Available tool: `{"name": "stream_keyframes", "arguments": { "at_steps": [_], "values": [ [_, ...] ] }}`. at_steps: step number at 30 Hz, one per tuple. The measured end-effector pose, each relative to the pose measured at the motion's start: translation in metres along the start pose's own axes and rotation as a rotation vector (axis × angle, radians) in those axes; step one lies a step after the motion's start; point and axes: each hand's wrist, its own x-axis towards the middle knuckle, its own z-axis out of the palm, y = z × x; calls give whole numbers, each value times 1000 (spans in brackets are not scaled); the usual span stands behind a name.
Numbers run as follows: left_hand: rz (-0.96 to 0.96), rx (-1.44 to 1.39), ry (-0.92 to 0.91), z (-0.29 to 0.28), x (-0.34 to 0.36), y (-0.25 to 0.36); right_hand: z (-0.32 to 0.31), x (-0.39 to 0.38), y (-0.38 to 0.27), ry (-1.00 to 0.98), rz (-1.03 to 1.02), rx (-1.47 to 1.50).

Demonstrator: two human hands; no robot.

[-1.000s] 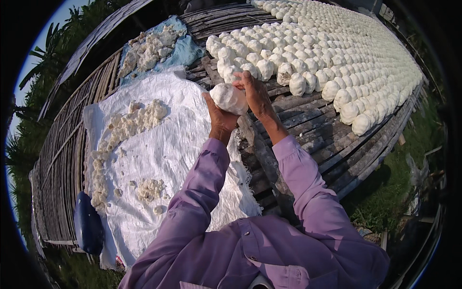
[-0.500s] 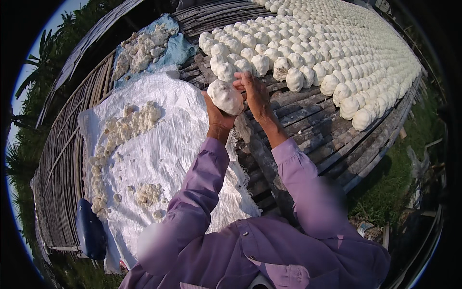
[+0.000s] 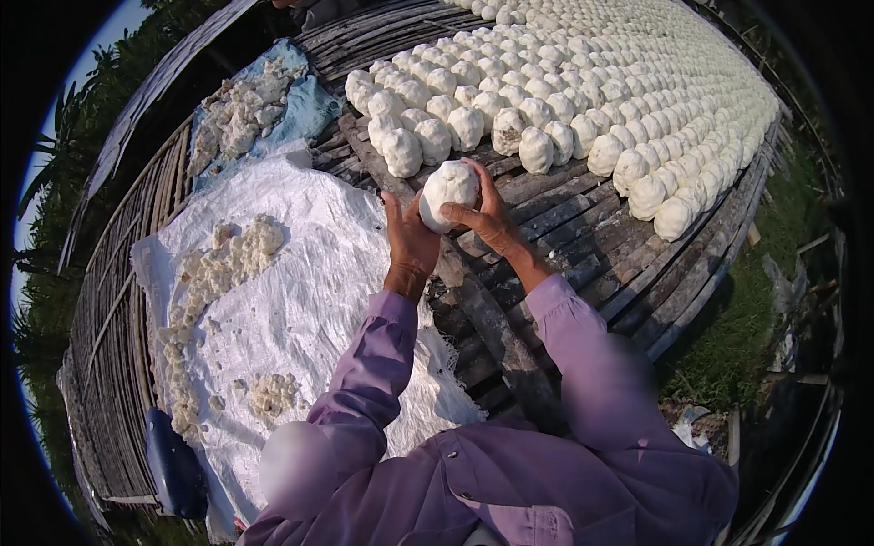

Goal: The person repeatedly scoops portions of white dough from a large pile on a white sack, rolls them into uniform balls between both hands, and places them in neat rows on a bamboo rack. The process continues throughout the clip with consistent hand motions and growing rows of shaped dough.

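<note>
A white, lumpy ball (image 3: 449, 193) with a dimpled top is held up in front of me, over the near edge of the slatted platform. My right hand (image 3: 489, 218) grips its right side, thumb across the front and fingers round the far side. At the ball's lower left, my left hand (image 3: 410, 238) is open, its thumb stretched up and apart. Its fingertips are partly hidden by the ball, so I cannot tell how firmly they touch it. Just beyond my hands stand close rows of similar white balls (image 3: 466, 129), one darker and rougher (image 3: 509, 131).
On my left a white woven sheet (image 3: 332, 264) carries loose cream-coloured crumbs (image 3: 232, 259). Farther off, bigger lumps (image 3: 241, 114) lie on a blue sheet (image 3: 314, 105). A dark blue rounded object (image 3: 175, 466) rests by the white sheet's near left corner. Gaps show between the platform's poles (image 3: 583, 214).
The ball has passed from my left palm into my right hand's grip and moved slightly right. My left hand has loosened, its thumb now apart. The whole view has shifted a little.
</note>
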Motion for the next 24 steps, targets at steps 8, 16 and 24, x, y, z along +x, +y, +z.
{"name": "stream_keyframes", "arguments": {
  "at_steps": [8, 16, 24],
  "values": [
    [61, 233, 128, -14, -35, 28, -80, 83, 85, 474, -118, -388],
    [237, 321, 295, -65, -143, 80, -95, 115, 111, 275, 119, -916],
    [498, 806, 767, -134, -295, 138, 65, 76, 34, -94, -60, -401]
  ]
}}
